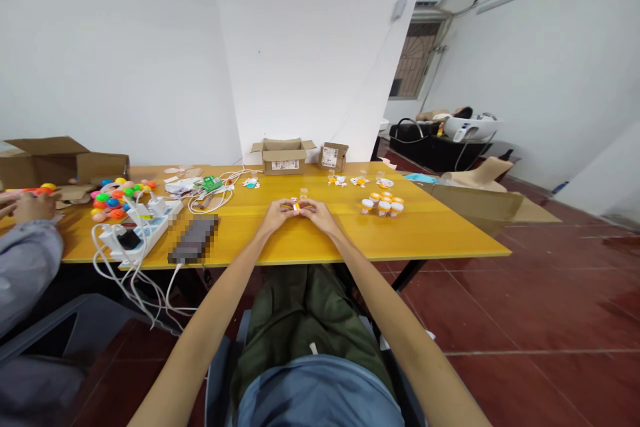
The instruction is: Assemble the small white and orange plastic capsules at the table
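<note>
My left hand [278,215] and my right hand [317,215] meet over the yellow table [280,247], fingertips closed together on a small white and orange piece [295,207]. It looks like a jar lid, but the fingers cover much of it. Just beyond the fingertips stands a small clear cup [304,193]. To the right of my right hand is a cluster of several small clear jars [383,205] with white and orange lids. Farther back lie small groups of white and orange parts [337,180], and a teal and white group [251,183] sits at the back left.
Left of my hands are a phone [194,239], a power strip [150,230] with tangled white cables and a heap of coloured balls [117,199]. Cardboard boxes [284,159] stand along the back. A co-worker's hand [34,205] is at the far left.
</note>
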Motion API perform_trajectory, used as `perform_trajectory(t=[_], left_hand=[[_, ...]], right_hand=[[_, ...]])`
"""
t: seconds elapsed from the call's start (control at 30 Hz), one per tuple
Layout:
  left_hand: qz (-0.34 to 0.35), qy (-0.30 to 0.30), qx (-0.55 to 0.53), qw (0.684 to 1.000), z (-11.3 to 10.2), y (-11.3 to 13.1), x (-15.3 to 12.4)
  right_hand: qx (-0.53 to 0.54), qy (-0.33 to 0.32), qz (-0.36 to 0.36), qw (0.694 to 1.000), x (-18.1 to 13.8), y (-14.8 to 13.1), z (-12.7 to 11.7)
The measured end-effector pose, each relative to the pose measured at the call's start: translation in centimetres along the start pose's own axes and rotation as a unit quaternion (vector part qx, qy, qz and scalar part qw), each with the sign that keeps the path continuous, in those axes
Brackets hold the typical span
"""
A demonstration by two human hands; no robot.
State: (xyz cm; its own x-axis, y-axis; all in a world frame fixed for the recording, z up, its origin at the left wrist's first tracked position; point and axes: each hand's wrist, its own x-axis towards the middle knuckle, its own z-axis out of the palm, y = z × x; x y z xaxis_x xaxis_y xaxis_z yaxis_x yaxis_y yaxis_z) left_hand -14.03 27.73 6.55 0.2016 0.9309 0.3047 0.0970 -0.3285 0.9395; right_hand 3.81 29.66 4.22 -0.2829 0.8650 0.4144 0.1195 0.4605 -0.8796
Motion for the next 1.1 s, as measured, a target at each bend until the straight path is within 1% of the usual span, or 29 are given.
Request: perform_trajectory(t=[0.3,0.43,0.63,0.97,1.1], left_hand=[[-0.005,-0.004,-0.010,1.000,0.2,-0.1,0.1],[0.005,-0.015,0.001,1.000,0.1,-0.6,0.2],[0.011,-0.032,0.014,0.999,0.2,-0.7,-0.1],[0.047,-0.034,0.061,0.996,0.2,-0.8,0.0],[0.056,-0.034,0.063,0.996,0.2,-0.6,0.0]], right_hand=[[0.000,0.003,0.005,1.000,0.1,0.1,0.0],[-0.009,0.008,-0.003,1.000,-0.1,-0.3,0.2],[-0.023,-0.003,-0.014,1.000,-0.4,-1.1,0.4],[-0.023,0.013,-0.013,1.000,-0.6,-1.4,0.5],[-0.014,0.014,-0.016,1.000,-0.5,-1.4,0.3]])
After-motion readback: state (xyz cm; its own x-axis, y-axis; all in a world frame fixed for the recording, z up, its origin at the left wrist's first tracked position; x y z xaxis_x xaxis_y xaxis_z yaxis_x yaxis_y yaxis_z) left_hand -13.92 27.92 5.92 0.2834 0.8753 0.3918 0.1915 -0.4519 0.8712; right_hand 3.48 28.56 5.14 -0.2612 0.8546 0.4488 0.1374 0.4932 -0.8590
